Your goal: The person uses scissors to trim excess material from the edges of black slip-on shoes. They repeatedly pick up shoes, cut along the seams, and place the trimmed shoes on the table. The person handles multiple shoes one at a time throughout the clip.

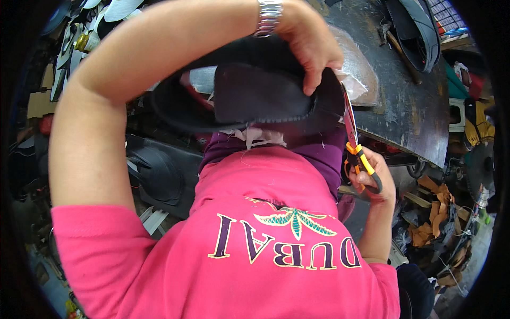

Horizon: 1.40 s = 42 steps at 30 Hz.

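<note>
Head view. Shoe (260, 98), black: sitting at 12 o'clock; probably handling light and soft-walled, best taken by its rim. Left hand (313, 45), 1 o'clock: pinching that rim. Right hand (376, 173), 3 o'clock: gripping scissors (352, 133) by their handles.

Hammer (404, 56) on dark table (417, 119)

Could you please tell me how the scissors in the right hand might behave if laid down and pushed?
The scissors would probably stay stiff, given their long, shiny blades. Their wide, yellow-and-black handles likely discourage rolling.
</note>
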Tool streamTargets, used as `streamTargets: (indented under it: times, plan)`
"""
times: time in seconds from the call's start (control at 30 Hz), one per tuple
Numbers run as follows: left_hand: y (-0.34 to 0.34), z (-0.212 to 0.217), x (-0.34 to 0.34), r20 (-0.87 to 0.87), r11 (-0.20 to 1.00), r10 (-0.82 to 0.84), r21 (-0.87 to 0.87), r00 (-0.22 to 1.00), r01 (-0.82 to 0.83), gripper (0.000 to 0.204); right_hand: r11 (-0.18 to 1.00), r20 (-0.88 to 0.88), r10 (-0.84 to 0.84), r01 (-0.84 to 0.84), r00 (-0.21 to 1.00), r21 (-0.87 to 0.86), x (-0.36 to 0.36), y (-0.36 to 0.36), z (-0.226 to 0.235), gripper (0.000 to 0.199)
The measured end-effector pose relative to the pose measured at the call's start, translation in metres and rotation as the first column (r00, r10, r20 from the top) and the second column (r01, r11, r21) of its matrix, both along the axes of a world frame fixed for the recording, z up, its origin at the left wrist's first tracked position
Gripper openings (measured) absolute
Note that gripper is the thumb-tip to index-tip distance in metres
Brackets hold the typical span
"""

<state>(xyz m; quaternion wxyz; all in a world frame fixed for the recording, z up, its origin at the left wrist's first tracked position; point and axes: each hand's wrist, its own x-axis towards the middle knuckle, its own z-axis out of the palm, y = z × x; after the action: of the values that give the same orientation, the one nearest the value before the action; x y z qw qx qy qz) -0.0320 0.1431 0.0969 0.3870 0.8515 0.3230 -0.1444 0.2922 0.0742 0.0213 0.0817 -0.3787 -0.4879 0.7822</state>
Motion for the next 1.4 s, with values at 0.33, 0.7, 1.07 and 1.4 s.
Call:
streamTargets:
  times: [0.33,0.7,1.07,1.4]
  plan:
    - [-0.015,-0.048,0.05,0.128,0.377,0.176,0.907,0.976,-0.187,0.032,0.917,-0.162,-0.299,0.235,0.94,-0.322,-0.003,-0.021,-0.05,0.043]
    - [-0.122,-0.097,0.062,0.131,0.314,0.475,0.899,0.87,-0.306,0.082,0.939,-0.244,-0.116,0.026,0.963,-0.343,-0.002,0.007,-0.047,0.046]
    - [-0.135,-0.103,0.046,0.369,0.273,0.405,0.824,0.836,-0.496,0.048,0.929,-0.204,-0.181,0.099,0.962,-0.357,-0.014,-0.006,-0.037,0.048]
    - [-0.148,-0.102,0.039,0.382,0.337,0.432,0.772,0.817,-0.539,0.052,0.87,-0.288,-0.191,0.026,0.938,-0.493,-0.023,-0.023,-0.042,0.061]
